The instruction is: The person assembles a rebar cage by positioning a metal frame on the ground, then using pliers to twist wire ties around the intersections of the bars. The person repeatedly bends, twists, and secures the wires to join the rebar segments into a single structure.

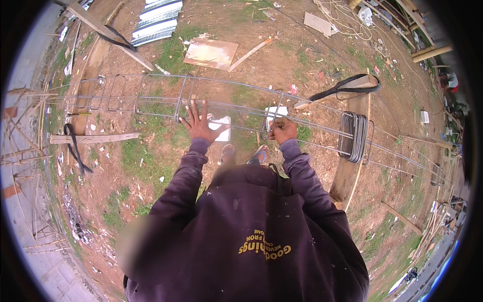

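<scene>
Rough earth (282, 60) with patches of grass fills the view. Across it, in front of the wearer, runs a long steel rebar cage (317, 125), its long axis lying left to right and dipping slightly toward the right. The wearer's dark purple sweatshirt (261, 216) takes up the lower middle, with the cage just beyond it.

On the right, a wooden plank (347, 181) runs away from the wearer, crosswise beneath the cage. A tight stack of rectangular stirrups (353, 137) surrounds bars of the cage over this plank, covering its left edge and reaching about to its right edge, beyond the plank's middle.

Both hands are at the near side of the cage, left of the plank's left edge. The left hand (200, 123) is palm down, fingers spread open over the bars, just right of an upright stirrup (177, 111). The right hand (283, 130) is nearer the stack, which lies to its right along the cage. Its fingers are curled in, tips drawn together; whether they pinch anything, I cannot tell. Just left of those fingertips is the rounded corner of a single loop (263, 134), set across the bars.
</scene>
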Tool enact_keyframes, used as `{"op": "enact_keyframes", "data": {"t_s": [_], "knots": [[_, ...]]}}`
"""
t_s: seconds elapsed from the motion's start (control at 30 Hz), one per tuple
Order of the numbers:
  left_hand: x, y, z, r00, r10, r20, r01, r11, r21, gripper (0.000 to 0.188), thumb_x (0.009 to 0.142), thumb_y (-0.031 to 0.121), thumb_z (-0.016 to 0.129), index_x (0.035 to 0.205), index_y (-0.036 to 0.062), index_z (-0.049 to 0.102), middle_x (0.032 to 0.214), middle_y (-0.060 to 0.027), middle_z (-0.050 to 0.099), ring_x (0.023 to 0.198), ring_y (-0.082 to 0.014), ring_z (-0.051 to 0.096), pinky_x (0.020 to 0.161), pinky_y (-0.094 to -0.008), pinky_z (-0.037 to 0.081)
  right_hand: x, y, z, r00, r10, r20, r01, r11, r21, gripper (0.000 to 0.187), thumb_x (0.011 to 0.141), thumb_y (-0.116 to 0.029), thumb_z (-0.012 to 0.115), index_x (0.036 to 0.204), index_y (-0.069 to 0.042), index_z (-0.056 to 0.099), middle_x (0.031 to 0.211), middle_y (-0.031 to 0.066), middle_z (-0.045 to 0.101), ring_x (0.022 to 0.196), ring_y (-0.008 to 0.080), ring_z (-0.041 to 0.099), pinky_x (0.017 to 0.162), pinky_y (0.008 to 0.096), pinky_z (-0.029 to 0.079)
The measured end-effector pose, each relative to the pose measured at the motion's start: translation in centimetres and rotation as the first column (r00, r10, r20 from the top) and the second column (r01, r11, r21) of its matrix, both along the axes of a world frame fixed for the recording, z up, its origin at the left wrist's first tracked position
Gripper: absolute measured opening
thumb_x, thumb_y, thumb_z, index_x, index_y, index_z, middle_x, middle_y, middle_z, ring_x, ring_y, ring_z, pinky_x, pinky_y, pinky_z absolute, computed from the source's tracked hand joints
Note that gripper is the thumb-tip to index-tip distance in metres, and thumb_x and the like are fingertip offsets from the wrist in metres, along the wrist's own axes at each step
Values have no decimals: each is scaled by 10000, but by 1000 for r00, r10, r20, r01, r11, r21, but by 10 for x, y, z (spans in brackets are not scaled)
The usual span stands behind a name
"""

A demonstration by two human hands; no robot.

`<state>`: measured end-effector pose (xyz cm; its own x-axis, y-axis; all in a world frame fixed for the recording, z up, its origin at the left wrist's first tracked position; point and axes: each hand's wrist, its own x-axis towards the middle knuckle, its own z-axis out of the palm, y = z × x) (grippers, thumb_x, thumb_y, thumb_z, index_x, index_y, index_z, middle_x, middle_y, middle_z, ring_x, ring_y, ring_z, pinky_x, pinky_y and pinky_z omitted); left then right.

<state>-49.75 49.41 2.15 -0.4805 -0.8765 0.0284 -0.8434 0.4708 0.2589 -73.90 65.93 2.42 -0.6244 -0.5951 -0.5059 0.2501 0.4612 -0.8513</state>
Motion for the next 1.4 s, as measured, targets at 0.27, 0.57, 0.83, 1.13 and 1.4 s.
{"op": "enact_keyframes", "data": {"t_s": [0.27, 0.57, 0.83, 1.13, 1.4], "knots": [[4, -2, -7, 1000, -14, -10, 13, 999, -42, 1274, 590, 886, 624, 1587, 265, 130, 1640, -189, 17, 1500, -433, 17, 1089, -742, -22, 96, -99, 0, 939, 104, -329, -86, 994, 70, 190, 812, -159, 752, 876, 5, 681, 731, 145, 716, 630, 222, 709, 602, 348, 555], [8, -1, -7, 999, -40, -16, 40, 999, -4, 1168, 666, 849, 609, 1583, 277, 167, 1645, -171, 13, 1505, -416, -28, 1090, -731, -58, 105, -98, -2, 886, 75, -458, -30, 994, 106, 206, 800, -224, 758, 866, -32, 719, 798, 141, 728, 740, 264, 719, 710, 375, 559], [-1, -31, 18, 915, -244, -321, 215, 969, -124, 534, 938, 361, 568, 1434, 178, 494, 1576, -123, 321, 1476, -332, 240, 1168, -568, 141, 92, -34, 8, 717, 232, -657, -195, 972, 130, 332, 810, -233, 669, 1087, -53, 645, 1057, 179, 690, 915, 360, 681, 806, 422, 548], [-96, -137, 18, 836, -543, 77, 539, 840, 68, 237, 921, 334, 577, 1078, 242, 729, 980, -124, 716, 1008, -272, 659, 1204, -559, 45, 123, -34, 24, 685, 535, -494, -244, 808, 536, 439, 781, -184, 626, 1194, -47, 568, 1208, 199, 591, 947, 387, 667, 818, 481, 541], [-99, -152, 2, 811, -580, 71, 583, 812, -29, 363, 947, 478, 533, 1072, 222, 759, 772, -113, 725, 848, -267, 701, 1211, -532, 2, 133, -19, 20, 651, 454, -609, -236, 883, 406, 520, 718, -148, 653, 1219, -47, 552, 1255, 205, 555, 945, 410, 660, 810, 495, 538]]}}
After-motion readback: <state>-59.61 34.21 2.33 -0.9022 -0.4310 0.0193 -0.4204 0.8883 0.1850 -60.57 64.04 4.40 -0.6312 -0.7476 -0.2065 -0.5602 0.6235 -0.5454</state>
